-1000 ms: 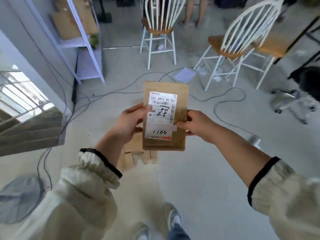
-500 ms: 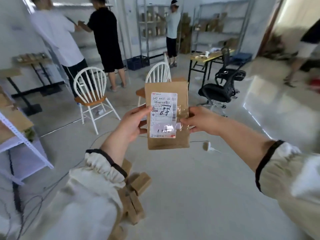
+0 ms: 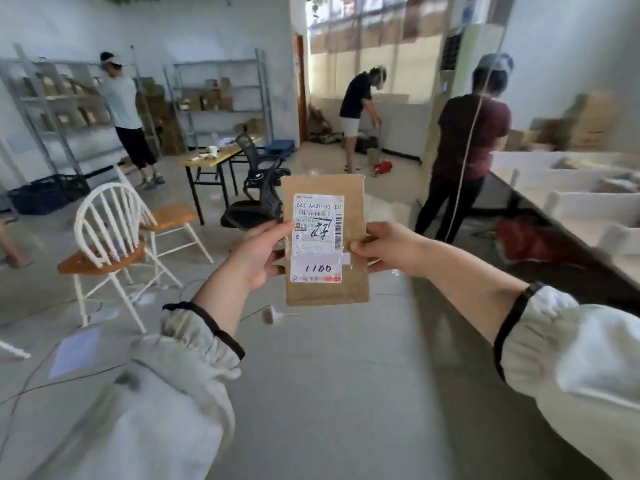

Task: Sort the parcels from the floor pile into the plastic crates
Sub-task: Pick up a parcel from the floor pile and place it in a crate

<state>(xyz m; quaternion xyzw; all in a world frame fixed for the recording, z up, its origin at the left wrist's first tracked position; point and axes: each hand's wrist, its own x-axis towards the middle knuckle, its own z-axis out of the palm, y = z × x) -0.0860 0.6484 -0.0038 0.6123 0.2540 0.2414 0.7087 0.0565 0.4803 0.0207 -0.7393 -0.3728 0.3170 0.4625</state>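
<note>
The view is swung up from the floor (image 3: 339,375) and rightward. A bench (image 3: 588,233) carrying white crates (image 3: 585,204) is brought into view.

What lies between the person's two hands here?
In the head view, the brown paper parcel fills the gap; the left hand and right hand each pinch one side edge.

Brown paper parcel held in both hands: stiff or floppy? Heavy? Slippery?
Probably stiff: the brown paper parcel stands upright and flat though the left hand and right hand pinch only its side edges. Likely light, since fingertip pinches suffice. The matte paper should grip well; its label may be slicker.
</note>
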